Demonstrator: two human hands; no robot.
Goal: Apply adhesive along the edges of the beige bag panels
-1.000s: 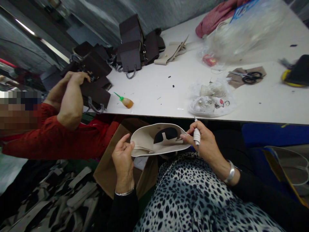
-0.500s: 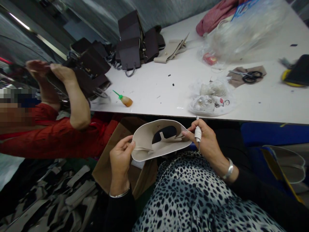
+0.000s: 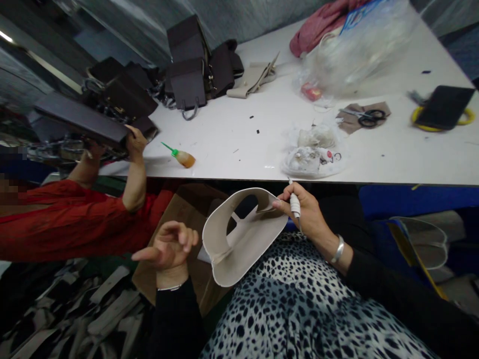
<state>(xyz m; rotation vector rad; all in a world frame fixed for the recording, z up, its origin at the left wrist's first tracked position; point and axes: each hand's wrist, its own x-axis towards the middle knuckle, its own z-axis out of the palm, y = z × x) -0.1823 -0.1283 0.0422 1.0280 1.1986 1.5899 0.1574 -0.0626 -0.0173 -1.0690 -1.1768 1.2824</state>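
A beige leather bag piece [image 3: 245, 244], curved into an open-ended loop, hangs over my lap and tilts down to the left. My right hand [image 3: 312, 214] pinches its right end between thumb and finger. That same hand also holds a thin tool with a white ribbed handle [image 3: 295, 204], perhaps an awl, its metal tip pointing down. Just left of the piece, my left hand [image 3: 170, 247] is off it, fingers apart and slightly curled, holding nothing.
A white table [image 3: 220, 137] carries a glue bottle [image 3: 184, 158], a plastic bag of small parts [image 3: 312, 154], scissors [image 3: 370, 118] and dark handbags [image 3: 187, 82]. A co-worker in red [image 3: 86, 214] handles a dark bag at left. A cardboard box [image 3: 179, 209] stands below the table edge.
My left hand has let go of the beige piece and moved left, fingers opening. The piece's left end has dropped. The co-worker's hands have come down with a dark bag.
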